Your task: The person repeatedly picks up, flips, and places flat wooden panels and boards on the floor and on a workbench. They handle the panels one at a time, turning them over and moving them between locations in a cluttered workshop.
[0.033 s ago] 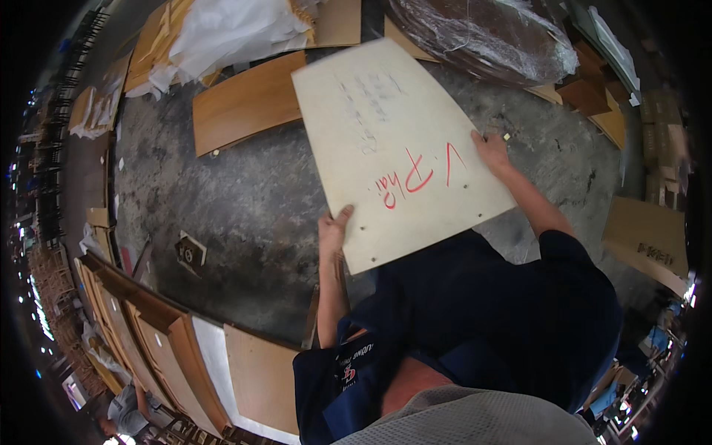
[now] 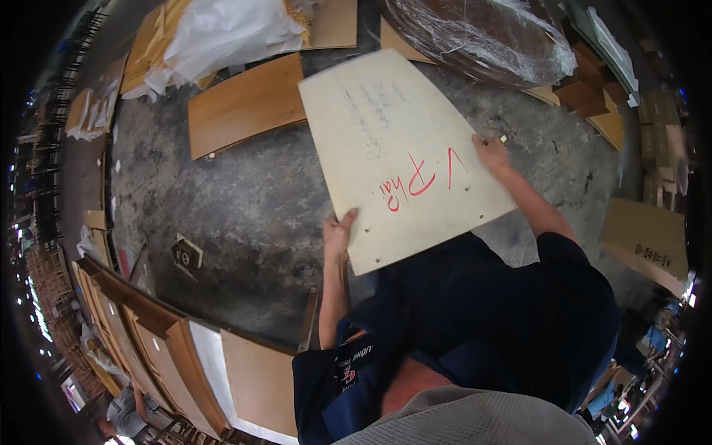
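Note:
A flat cream-coloured wooden panel (image 2: 404,167), with red and fainter dark handwriting and a few small holes near its near edge, is held out in front of my body. My left hand (image 2: 340,231) grips its left edge near the close corner, thumb on top of the face. On the opposite side, my right hand (image 2: 491,154) is closed round the right edge, higher up. The fingers beneath the panel are hidden on both hands.
Beyond lie a curved brown wood panel (image 2: 245,107), white foam sheets (image 2: 230,33) over boards, and a plastic-wrapped brown bundle (image 2: 482,37). Wooden panels (image 2: 178,363) stand at lower left, where another person (image 2: 126,411) is. A cardboard piece (image 2: 644,233) is at right.
The panel's far edge has dropped slightly toward me and the panel has shifted a little right. My left hand has moved slightly right with it; both hands keep their hold.

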`<state>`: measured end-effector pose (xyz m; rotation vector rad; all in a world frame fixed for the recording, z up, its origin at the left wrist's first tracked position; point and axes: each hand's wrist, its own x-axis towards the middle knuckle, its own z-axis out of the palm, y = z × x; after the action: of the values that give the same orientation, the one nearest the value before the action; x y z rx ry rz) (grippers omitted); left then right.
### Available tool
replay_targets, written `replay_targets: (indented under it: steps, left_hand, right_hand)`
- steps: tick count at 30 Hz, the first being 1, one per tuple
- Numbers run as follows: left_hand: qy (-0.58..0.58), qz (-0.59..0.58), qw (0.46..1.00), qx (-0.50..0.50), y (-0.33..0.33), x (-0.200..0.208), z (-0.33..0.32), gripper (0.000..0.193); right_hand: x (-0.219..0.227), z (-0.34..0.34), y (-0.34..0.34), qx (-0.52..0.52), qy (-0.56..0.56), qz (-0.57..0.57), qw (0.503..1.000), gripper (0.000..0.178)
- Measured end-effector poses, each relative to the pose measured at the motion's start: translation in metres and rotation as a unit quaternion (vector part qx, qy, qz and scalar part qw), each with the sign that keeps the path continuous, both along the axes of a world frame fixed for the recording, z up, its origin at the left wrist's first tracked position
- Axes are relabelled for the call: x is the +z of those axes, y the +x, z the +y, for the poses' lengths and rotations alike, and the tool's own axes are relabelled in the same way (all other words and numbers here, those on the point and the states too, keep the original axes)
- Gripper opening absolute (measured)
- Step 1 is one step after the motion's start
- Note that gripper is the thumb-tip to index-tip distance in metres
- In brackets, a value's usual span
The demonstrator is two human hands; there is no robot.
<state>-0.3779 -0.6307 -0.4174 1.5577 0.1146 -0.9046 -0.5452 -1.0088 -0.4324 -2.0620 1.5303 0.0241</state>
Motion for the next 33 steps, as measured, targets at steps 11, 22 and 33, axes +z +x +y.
replay_targets:
  steps: [11, 22, 33]
  left_hand:
    - [0.038, 0.121, 0.979, 0.16, -0.025, -0.264, -0.286, 0.043]
    - [0.008, 0.222, 0.934, 0.28, -0.013, -0.545, -0.472, 0.052]
    - [0.099, 0.344, 0.921, 0.155, -0.014, -0.651, -0.601, 0.06]
  right_hand:
    - [-0.313, -0.321, 0.078, 0.1, 0.115, 0.156, 0.976, 0.056]
    - [-0.497, -0.459, 0.247, 0.339, -0.01, 0.152, 0.928, 0.053]
    - [-0.424, -0.348, -0.012, 0.436, 0.15, 0.078, 0.884, 0.038]
